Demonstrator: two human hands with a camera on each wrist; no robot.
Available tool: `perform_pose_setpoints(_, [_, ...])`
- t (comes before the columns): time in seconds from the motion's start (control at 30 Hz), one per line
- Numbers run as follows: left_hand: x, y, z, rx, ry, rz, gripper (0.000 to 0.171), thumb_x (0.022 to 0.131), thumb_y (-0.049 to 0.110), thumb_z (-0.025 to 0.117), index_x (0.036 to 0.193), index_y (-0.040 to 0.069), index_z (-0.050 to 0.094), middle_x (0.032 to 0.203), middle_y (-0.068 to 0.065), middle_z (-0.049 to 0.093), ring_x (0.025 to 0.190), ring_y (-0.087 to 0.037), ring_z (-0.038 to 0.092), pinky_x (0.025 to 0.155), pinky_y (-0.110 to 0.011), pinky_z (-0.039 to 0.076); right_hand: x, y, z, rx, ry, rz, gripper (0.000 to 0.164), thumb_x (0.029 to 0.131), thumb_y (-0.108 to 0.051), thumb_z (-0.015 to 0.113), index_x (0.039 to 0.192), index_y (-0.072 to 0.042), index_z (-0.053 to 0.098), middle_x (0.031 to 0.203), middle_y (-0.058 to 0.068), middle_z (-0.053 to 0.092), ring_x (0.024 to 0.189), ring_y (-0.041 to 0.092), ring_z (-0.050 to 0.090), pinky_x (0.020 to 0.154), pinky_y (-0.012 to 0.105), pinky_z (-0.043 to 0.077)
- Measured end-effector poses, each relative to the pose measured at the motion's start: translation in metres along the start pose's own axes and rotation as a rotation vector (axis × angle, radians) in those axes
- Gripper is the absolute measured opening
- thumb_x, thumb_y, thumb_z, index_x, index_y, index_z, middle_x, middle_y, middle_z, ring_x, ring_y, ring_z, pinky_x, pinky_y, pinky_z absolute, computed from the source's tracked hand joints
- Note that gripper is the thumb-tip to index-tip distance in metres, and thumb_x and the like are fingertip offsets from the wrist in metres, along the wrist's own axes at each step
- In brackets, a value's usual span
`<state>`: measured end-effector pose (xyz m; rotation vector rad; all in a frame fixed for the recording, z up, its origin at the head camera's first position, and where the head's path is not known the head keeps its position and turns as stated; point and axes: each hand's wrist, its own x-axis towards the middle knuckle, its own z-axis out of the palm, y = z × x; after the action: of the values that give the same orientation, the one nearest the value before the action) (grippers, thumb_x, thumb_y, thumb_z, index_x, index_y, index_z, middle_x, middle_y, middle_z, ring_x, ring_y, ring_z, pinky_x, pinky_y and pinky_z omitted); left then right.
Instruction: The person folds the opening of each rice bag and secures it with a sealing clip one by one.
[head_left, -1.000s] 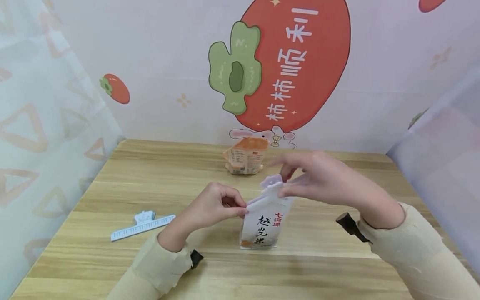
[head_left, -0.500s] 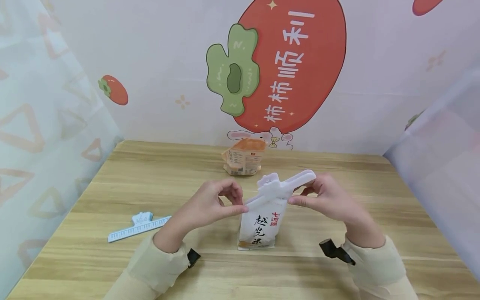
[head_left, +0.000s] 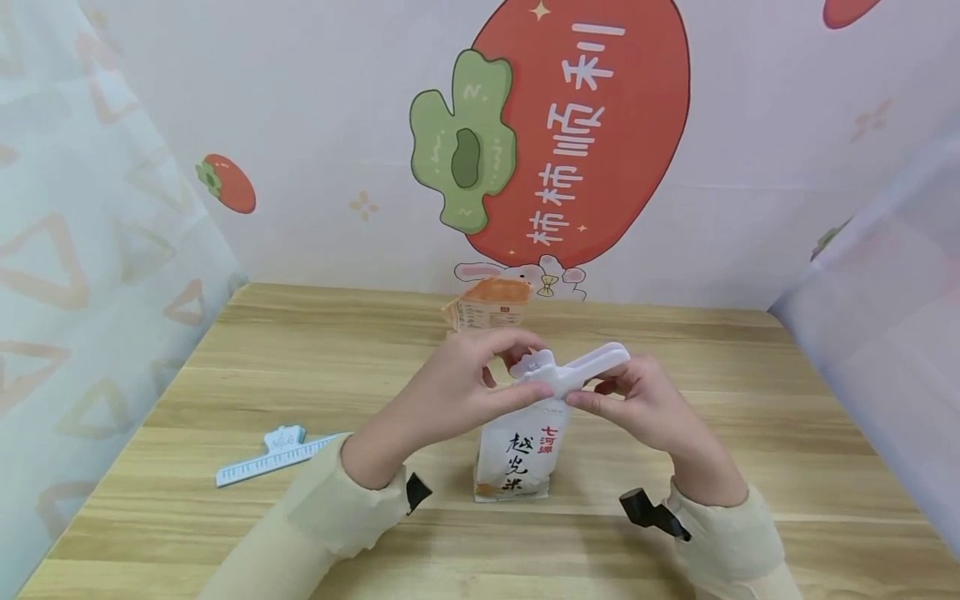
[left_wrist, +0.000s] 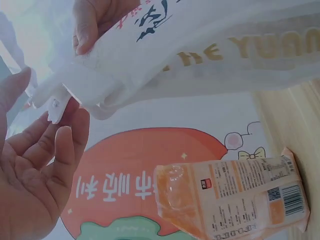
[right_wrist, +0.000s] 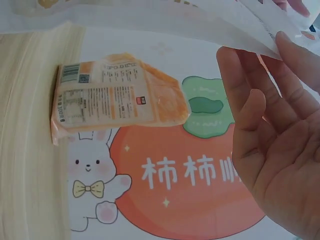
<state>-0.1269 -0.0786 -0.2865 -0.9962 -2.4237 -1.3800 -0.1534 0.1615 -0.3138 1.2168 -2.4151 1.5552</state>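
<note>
A white rice bag with black and red lettering stands upright on the table. Across its top sits a pale lilac sealing clip, slanting up toward the right. My left hand holds the clip's scalloped handle, thumb in front and fingers behind; in the left wrist view those fingertips touch the handle. Under the clip's right part, my right hand pinches the bag's upper right corner, thumb on the front. In the right wrist view the bag hides much of the clip.
An orange packet stands behind the bag near the back wall, partly hidden by my left hand. A light blue sealing clip lies on the wooden table at left. Printed cloth encloses the back and sides.
My right hand has come down from the bag's top to its right corner below the clip. My left hand has moved right, from the bag's left corner to the clip's handle.
</note>
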Motion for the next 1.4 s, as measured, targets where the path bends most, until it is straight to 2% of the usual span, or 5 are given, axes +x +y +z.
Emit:
perform_pose_setpoints(0.23, [0.008, 0.0, 0.005, 0.034, -0.031, 0.15, 0.034, 0.083, 0.023, 0.07, 0.115, 0.015, 0.064, 0.09, 0.008, 0.067, 0.071, -0.001, 0.053, 0.056, -0.015, 0.046, -0.002, 0.002, 0.0, 0.029, 0.005, -0.049, 0.025, 0.072, 0.011, 0.07, 0.095, 0.0, 0.068, 0.091, -0.015, 0.066, 0.072, 0.005, 0.059, 0.057, 0.024, 0.051])
perform_pose_setpoints(0.4, [0.009, -0.003, 0.005, 0.006, -0.043, 0.183, 0.024, 0.084, 0.02, 0.068, 0.108, 0.015, 0.066, 0.082, 0.008, 0.064, 0.066, -0.001, 0.05, 0.054, -0.018, 0.047, -0.001, 0.006, 0.003, 0.047, 0.024, -0.09, 0.025, 0.072, 0.012, 0.07, 0.093, -0.002, 0.068, 0.088, -0.013, 0.067, 0.071, 0.005, 0.059, 0.058, 0.023, 0.05])
perform_pose_setpoints(0.73, [0.0, -0.013, 0.006, -0.016, -0.054, 0.138, 0.024, 0.082, 0.017, 0.07, 0.106, 0.013, 0.067, 0.077, 0.007, 0.059, 0.058, -0.001, 0.045, 0.05, -0.016, 0.044, 0.001, 0.006, 0.005, 0.126, 0.031, -0.065, 0.019, 0.073, 0.011, 0.07, 0.089, 0.001, 0.07, 0.088, -0.013, 0.068, 0.069, 0.006, 0.061, 0.059, 0.024, 0.053])
perform_pose_setpoints(1.2, [-0.01, -0.021, 0.005, -0.055, -0.058, 0.046, 0.025, 0.08, 0.019, 0.073, 0.105, 0.016, 0.068, 0.078, 0.007, 0.062, 0.064, -0.005, 0.05, 0.051, -0.019, 0.049, 0.001, 0.006, 0.004, 0.109, 0.04, -0.062, 0.017, 0.073, 0.01, 0.07, 0.087, 0.0, 0.07, 0.084, -0.009, 0.068, 0.065, 0.01, 0.059, 0.057, 0.025, 0.052])
perform_pose_setpoints(1.4, [-0.013, -0.021, 0.003, -0.051, -0.066, 0.053, 0.024, 0.081, 0.02, 0.072, 0.104, 0.016, 0.067, 0.078, 0.006, 0.062, 0.065, -0.005, 0.05, 0.051, -0.019, 0.049, 0.0, 0.005, 0.004, 0.097, 0.035, -0.044, 0.018, 0.073, 0.01, 0.07, 0.086, -0.002, 0.07, 0.082, -0.009, 0.068, 0.064, 0.01, 0.059, 0.057, 0.025, 0.052])
